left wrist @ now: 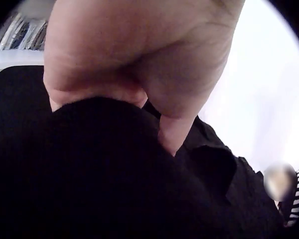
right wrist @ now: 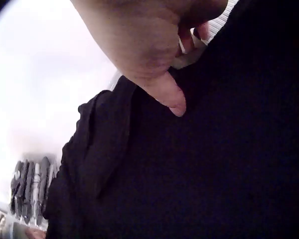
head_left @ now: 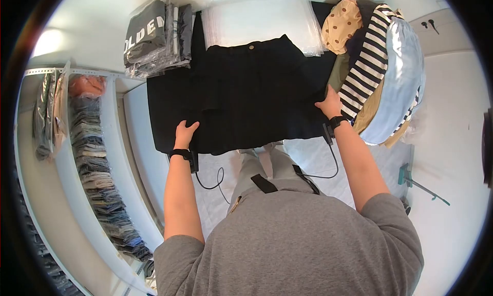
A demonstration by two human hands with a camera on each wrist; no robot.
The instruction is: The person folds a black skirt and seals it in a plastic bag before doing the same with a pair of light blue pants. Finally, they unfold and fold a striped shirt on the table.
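Note:
A black garment (head_left: pixel 251 85) lies spread out, its waistband and round button facing the far side. Its lower end reaches the near edge. The left hand (head_left: pixel 185 135) grips the garment at the lower left, thumb spread to the right; in the left wrist view a rise of black cloth (left wrist: pixel 99 159) hides its fingertips. At the right side the right hand (head_left: pixel 331 103) holds the cloth, with its thumb (right wrist: pixel 175 102) lying on top and the other fingers partly hidden behind the cloth's edge in the right wrist view.
Clear plastic bags (head_left: pixel 259 18) lie beyond the waistband. Bagged dark clothes (head_left: pixel 149 34) are stacked at the far left. Beside the right hand is a heap with a striped garment (head_left: pixel 367 60) and light-blue denim (head_left: pixel 405 80). Shelves of folded clothes (head_left: pixel 97 167) stand left.

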